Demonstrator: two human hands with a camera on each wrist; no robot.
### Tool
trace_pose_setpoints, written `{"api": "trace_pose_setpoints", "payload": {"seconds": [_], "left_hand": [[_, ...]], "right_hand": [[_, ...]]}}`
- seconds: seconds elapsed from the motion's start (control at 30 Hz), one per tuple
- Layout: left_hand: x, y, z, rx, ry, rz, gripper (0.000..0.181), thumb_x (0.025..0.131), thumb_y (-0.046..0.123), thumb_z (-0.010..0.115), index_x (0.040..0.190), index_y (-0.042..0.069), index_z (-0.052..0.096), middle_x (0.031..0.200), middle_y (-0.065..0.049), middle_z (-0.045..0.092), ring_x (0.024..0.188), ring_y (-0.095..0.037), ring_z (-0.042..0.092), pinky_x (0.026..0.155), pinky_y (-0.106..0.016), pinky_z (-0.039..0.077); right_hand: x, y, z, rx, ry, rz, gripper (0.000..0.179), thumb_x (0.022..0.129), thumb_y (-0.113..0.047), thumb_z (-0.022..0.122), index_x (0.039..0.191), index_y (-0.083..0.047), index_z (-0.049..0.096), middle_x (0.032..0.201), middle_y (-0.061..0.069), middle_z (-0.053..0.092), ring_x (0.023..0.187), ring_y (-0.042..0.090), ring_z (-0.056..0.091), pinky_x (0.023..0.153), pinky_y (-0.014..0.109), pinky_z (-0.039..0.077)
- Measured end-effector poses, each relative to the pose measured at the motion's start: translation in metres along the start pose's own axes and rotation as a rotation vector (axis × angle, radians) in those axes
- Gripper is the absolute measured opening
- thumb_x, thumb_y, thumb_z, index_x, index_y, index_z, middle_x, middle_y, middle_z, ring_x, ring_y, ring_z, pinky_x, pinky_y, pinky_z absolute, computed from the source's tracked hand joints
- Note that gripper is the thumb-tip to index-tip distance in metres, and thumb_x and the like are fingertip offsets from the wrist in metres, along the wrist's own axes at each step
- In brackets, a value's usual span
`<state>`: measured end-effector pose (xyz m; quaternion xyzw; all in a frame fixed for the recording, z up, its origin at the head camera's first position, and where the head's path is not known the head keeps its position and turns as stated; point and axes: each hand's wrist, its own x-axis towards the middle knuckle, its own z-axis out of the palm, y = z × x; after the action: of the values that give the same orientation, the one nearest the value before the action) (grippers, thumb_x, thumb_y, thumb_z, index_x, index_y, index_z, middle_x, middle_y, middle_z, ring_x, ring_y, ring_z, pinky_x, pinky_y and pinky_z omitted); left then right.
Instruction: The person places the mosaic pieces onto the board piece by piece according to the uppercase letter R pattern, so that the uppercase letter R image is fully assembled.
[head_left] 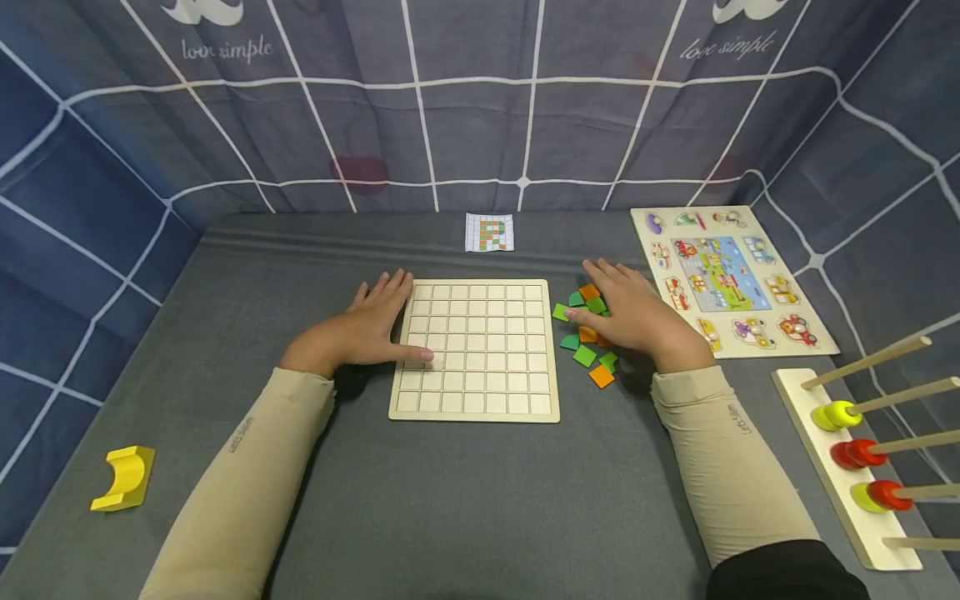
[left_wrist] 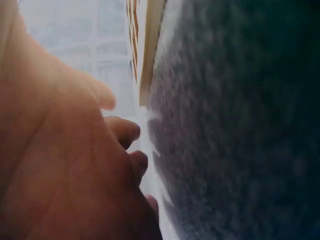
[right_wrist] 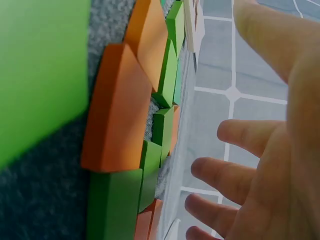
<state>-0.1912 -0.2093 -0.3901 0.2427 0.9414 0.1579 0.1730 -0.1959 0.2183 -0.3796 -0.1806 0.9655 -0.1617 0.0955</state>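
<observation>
A pale wooden board (head_left: 474,350) with a grid of square recesses lies in the middle of the table. My left hand (head_left: 367,325) is at its left edge, fingers spread, the thumb reaching over the grid. To the board's right lies a loose pile of green tiles (head_left: 584,356) and orange tiles (head_left: 602,377). Over that pile my right hand (head_left: 630,308) spreads its fingers, hiding part of it. In the right wrist view the orange tile (right_wrist: 117,110) and green tile (right_wrist: 115,205) stand close beside the hand, with nothing between the fingers.
A small printed pattern card (head_left: 489,232) lies behind the board. At the right are a picture puzzle board (head_left: 735,283) and a wooden peg stand (head_left: 847,467) with red and yellow beads. A yellow arched block (head_left: 124,478) sits at the front left. Gridded cloth (head_left: 480,133) hangs around the table.
</observation>
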Motion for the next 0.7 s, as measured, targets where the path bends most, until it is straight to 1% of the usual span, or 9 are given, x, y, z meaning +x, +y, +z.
{"api": "trace_pose_setpoints", "payload": {"seconds": [0.2,0.43,0.57,0.7], "left_hand": [[-0.005,0.007,0.005,-0.019,-0.017,0.011,0.143,0.079,0.08,0.074,0.167,0.0,-0.006,0.173,-0.02,-0.008,0.157,-0.037,-0.011,0.122,-0.061,-0.006],[-0.008,0.013,0.011,0.0,-0.035,0.014,0.151,0.074,0.083,0.076,0.165,-0.004,-0.007,0.172,-0.023,-0.011,0.157,-0.039,-0.014,0.121,-0.062,-0.007],[-0.011,0.016,0.014,0.004,-0.043,0.012,0.154,0.072,0.084,0.077,0.164,-0.004,-0.009,0.171,-0.023,-0.015,0.156,-0.038,-0.016,0.122,-0.059,-0.008],[-0.017,0.02,0.017,0.0,-0.042,0.012,0.155,0.071,0.083,0.078,0.164,-0.005,-0.01,0.171,-0.024,-0.016,0.156,-0.038,-0.016,0.122,-0.058,-0.007]], "right_hand": [[0.002,0.002,0.003,0.009,-0.016,-0.015,0.094,0.103,-0.064,0.056,0.168,-0.004,0.024,0.17,0.025,0.02,0.154,0.051,0.014,0.12,0.066,0.014],[0.003,0.004,0.005,0.04,-0.052,-0.054,0.074,0.111,-0.044,0.053,0.166,-0.002,0.028,0.169,0.026,0.023,0.154,0.05,0.016,0.121,0.065,0.014],[0.003,0.006,0.006,0.03,-0.062,-0.062,0.067,0.113,-0.034,0.052,0.166,-0.001,0.029,0.168,0.027,0.024,0.153,0.05,0.017,0.121,0.063,0.015],[0.004,0.007,0.008,0.022,-0.062,-0.067,0.062,0.113,-0.028,0.05,0.165,0.001,0.03,0.168,0.027,0.025,0.152,0.051,0.018,0.121,0.063,0.016]]}}
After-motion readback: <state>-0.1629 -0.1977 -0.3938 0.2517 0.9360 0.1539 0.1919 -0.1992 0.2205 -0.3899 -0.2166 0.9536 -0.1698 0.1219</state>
